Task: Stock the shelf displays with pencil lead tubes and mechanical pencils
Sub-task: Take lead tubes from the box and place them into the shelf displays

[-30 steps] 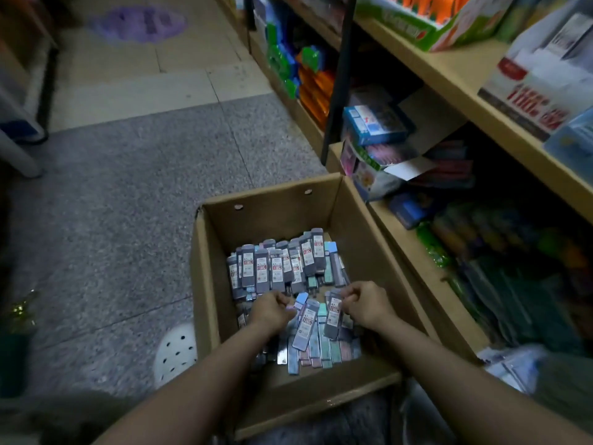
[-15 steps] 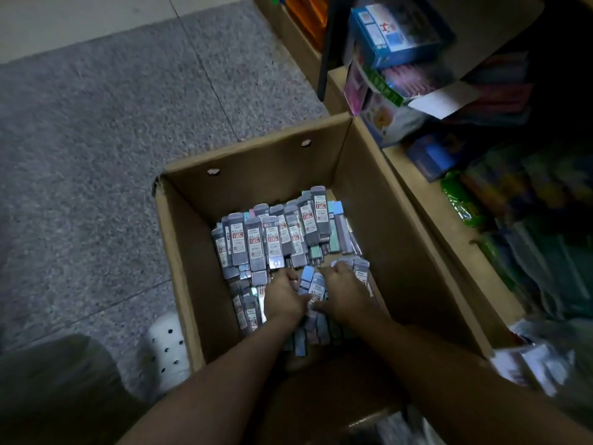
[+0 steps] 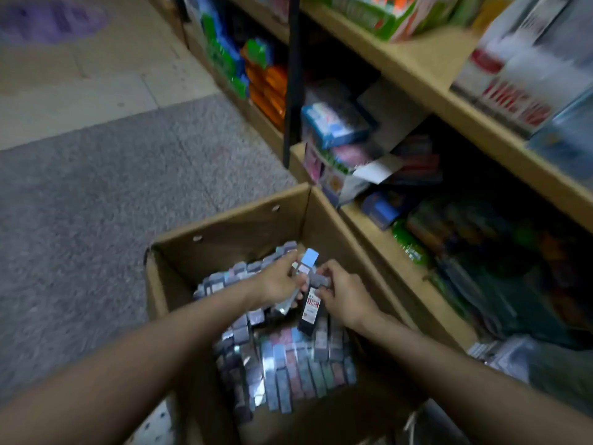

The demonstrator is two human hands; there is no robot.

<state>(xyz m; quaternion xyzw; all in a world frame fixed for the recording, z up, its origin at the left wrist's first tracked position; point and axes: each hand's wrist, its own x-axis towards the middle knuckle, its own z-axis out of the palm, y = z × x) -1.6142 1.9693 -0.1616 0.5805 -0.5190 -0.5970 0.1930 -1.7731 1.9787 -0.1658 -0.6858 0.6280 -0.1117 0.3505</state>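
The cardboard box sits on the floor against the wooden shelf, below both hands and holding the packed lead tubes. Half a second ago both hands were buried in that pile; now they are lifted clear of it. The left hand and right hand together pinch a small bundle of tubes between them, though blur hides how many. Picking looks done; carrying to the shelf comes next.
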